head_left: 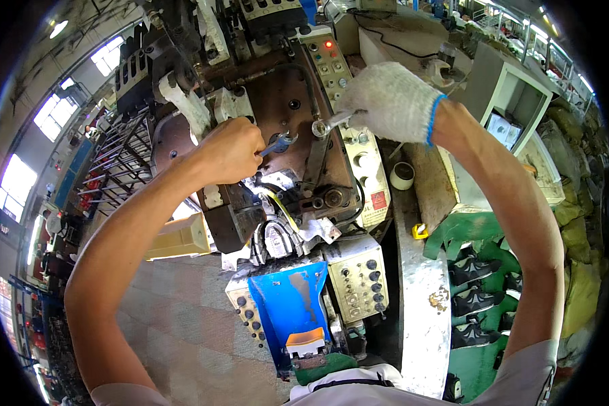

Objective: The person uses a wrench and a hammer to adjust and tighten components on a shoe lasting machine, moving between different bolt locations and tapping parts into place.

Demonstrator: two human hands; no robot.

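Observation:
My bare left hand [231, 152] is closed around an open-ended wrench [281, 143], its bluish jaw sticking out past the fingers. On my right hand [391, 101] is a white knit glove with a blue cuff. Its fingers are wrapped round a shiny ring-ended wrench [325, 126], the ring pointing left. Both tools are over the brown metal top plate [271, 108] of a machine. A flat steel bar [314, 162] lies on the plate below the ring end. Whether either wrench touches a bolt I cannot tell.
A button panel [333, 74] with a lit red lamp runs beside the plate. Nearer me are metal clamps [277, 237], a blue cover [287, 294] and a knob panel [358, 284]. Right of these, several black shoes [474, 301] lie on a green surface; a small cup [402, 174] stands nearby.

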